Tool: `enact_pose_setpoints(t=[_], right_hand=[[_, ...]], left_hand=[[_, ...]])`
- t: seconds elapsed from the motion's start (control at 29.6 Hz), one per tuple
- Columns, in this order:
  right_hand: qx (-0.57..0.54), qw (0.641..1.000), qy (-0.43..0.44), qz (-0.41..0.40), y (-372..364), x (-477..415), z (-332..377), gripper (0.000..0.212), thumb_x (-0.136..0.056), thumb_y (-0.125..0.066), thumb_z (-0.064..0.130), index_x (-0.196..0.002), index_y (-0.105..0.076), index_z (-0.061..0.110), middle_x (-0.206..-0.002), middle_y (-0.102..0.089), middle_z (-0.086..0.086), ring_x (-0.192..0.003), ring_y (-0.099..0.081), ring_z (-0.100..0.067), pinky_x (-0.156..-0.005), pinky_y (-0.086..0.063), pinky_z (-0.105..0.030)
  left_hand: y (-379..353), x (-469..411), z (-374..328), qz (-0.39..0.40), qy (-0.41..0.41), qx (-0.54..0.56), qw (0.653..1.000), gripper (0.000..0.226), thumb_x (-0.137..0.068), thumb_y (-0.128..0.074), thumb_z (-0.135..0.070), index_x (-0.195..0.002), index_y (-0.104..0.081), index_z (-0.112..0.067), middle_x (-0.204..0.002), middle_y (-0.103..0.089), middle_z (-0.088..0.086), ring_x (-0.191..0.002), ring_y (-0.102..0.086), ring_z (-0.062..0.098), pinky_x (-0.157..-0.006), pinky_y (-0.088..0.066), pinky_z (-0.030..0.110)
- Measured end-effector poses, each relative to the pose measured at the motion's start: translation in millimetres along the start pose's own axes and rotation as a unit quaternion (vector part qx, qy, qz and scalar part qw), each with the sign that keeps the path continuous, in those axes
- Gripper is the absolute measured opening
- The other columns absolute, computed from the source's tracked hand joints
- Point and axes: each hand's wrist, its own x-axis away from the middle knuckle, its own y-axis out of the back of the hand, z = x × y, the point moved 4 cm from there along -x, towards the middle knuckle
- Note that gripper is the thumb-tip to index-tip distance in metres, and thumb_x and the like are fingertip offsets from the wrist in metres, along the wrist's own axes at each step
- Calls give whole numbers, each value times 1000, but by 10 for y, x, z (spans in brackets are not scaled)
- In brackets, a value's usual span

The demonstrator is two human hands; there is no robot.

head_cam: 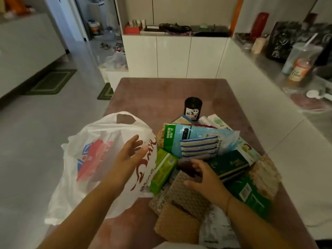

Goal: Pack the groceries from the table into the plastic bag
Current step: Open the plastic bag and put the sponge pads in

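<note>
A white plastic bag (86, 159) with red and blue print lies on the left side of the brown table (161, 90). My left hand (131, 153) hovers over the bag, fingers apart, holding nothing. A heap of groceries fills the table's right side: a light green pack (161, 173), a blue and green pouch (179, 135) with a striped cloth (197, 146), a dark green box (228, 164), a black jar (193, 108). My right hand (204, 178) rests on a brown textured packet (186, 194), its fingers curled over the packet's top edge.
White cabinets (174, 56) stand beyond the table's far end. A counter (269, 72) on the right carries a plastic cup with a straw (301, 63) and dark bags. Floor mats (52, 81) lie on the grey tile floor to the left.
</note>
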Motion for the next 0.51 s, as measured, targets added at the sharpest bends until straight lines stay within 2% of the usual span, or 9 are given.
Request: enact_pose_setpoints(t=[0.07, 0.17, 0.27, 0.41, 0.51], right_hand=[[111, 994, -1, 7, -21, -1, -53, 72, -68, -79, 40, -129, -45, 24, -125, -48, 3, -121, -47, -15, -103, -42, -32], [255, 966, -6, 25, -71, 72, -81, 74, -67, -74, 53, -130, -45, 26, -131, -44, 0, -125, -39, -18, -104, -36, -33], [344, 938, 4, 27, -153, 112, -71, 72, -70, -72, 50, -131, -43, 27, -131, -42, -1, -126, -37, -22, -104, -31, -36], [320, 946, -1, 47, -225, 154, -34, 50, -75, -71, 38, -119, -51, 23, -119, -54, -2, -113, -50, -20, -98, -39, -36], [220, 974, 5, 53, -221, 199, 45, 27, -79, -70, 32, -100, -58, 20, -99, -53, -1, -97, -52, -17, -79, -41, -26]], left_hand=[[18, -13, -13, -6, -6, -16, 1000, 51, -89, -56, -39, -137, -40, -36, -132, -53, -7, -107, -60, 20, -85, -54, 45], [96, 1, 3, -10, 7, -52, 999, 48, -87, -58, -42, -133, -44, -37, -130, -55, -8, -104, -61, 20, -76, -56, 39], [163, 14, 30, -3, 21, -89, 996, 40, -85, -61, -44, -124, -52, -42, -128, -58, -6, -103, -64, 23, -80, -57, 44], [196, 66, 13, 0, 21, -111, 994, 32, -84, -63, -39, -116, -58, -42, -127, -59, -3, -104, -62, 24, -76, -55, 37], [230, 116, 44, 6, 21, -109, 994, 28, -83, -63, -39, -111, -61, -43, -125, -61, -3, -103, -63, 23, -79, -57, 39]])
